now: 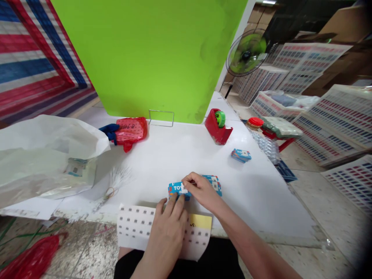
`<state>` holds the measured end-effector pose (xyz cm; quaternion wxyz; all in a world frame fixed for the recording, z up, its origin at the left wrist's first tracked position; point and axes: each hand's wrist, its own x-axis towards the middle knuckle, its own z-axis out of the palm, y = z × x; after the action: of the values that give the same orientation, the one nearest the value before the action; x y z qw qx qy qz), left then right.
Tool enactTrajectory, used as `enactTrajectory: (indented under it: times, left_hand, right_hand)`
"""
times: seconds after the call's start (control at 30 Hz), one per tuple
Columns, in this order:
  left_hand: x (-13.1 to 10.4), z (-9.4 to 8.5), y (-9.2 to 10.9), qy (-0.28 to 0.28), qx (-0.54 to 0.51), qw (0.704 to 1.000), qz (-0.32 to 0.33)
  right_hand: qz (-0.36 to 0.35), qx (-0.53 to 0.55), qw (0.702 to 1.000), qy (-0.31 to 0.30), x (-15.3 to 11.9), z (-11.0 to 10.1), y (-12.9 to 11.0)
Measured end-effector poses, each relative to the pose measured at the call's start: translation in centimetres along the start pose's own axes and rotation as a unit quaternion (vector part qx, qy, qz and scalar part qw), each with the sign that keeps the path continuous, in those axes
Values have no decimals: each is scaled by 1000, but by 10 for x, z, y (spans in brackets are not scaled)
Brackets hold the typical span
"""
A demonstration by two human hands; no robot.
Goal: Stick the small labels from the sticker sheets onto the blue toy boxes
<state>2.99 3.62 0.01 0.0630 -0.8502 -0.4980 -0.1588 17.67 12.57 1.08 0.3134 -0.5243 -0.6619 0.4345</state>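
Note:
A blue printed card [174, 187] lies on the table near its front edge, with a small white sticker [184, 189] on its right part. My right hand [200, 188] is closed in a pinch at that sticker. Stretched fingers of my left hand [170, 221] rest on the card's lower edge, holding it down. Under this hand a white sheet of small square-coded labels [136, 221] hangs over the table edge, with a yellow slip [203, 221] on it. More blue cards [215, 184] lie just beyond my right hand, partly covered by it.
A small stack of blue cards [241, 155] sits at the right. Behind it stands a red tape dispenser [217, 130]. A white plastic bag [49, 155], white ties [117, 180] and a red package [132, 130] are at left. A green panel [154, 58] rises behind.

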Motion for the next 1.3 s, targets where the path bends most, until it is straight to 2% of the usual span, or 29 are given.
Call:
enactTrajectory:
  times: [1.07, 1.3]
  left_hand:
    - [4, -1, -1, -7, -3, 1000, 9]
    - [6, 4, -1, 2, -6, 1000, 6]
  right_hand:
    - [-8, -20, 1000, 7, 1, 2, 7]
    - [-105, -91, 987, 78, -3, 2, 5]
